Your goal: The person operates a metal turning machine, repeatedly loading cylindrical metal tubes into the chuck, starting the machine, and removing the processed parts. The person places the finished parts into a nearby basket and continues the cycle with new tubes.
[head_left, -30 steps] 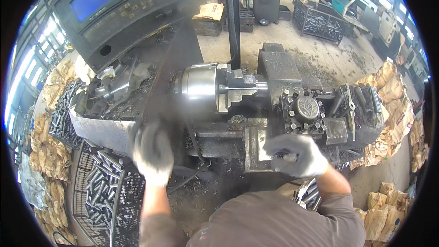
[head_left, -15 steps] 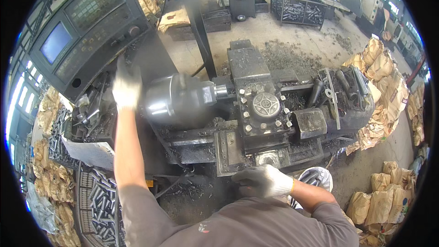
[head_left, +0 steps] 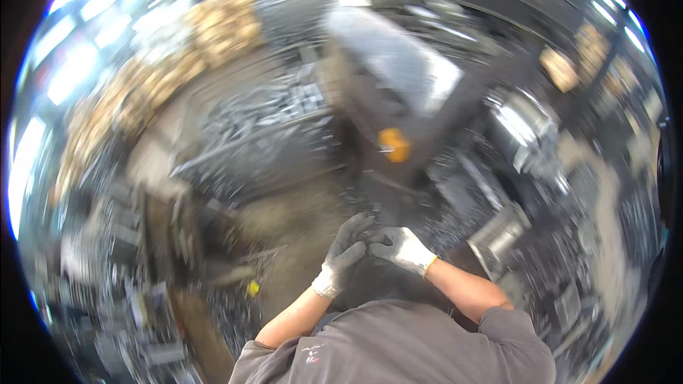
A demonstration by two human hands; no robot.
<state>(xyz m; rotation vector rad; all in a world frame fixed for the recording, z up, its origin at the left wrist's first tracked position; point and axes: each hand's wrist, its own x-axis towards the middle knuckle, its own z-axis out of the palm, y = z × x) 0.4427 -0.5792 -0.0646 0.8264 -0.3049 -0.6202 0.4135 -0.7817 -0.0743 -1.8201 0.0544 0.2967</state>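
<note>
My two gloved hands meet in front of my torso, fingertips close together or touching. The grey-palmed glove of my left hand (head_left: 343, 254) shows fingers stretched out and the thumb apart. Beside it, my right hand (head_left: 404, 249) has its fingers curled together in a white glove with dark fingertips. Whether something small sits between them cannot be made out through the blur. Ahead and to the right is the lathe, its shiny chuck (head_left: 525, 126) well away from both hands. An orange block (head_left: 393, 146) shows low on the machine's near end.
Left of the machine, a bin (head_left: 249, 151) holds several metal pieces. Behind it are brown paper sacks (head_left: 224, 21). A pale sheet-metal panel (head_left: 405, 57) covers the machine end. Dark shelving or stacked parts (head_left: 121, 235) stand at left, with a small yellow thing (head_left: 252, 288) on the floor.
My body and view have turned left, away from the lathe front. My left hand has come down from near the control panel and chuck to meet the right hand before my torso.
</note>
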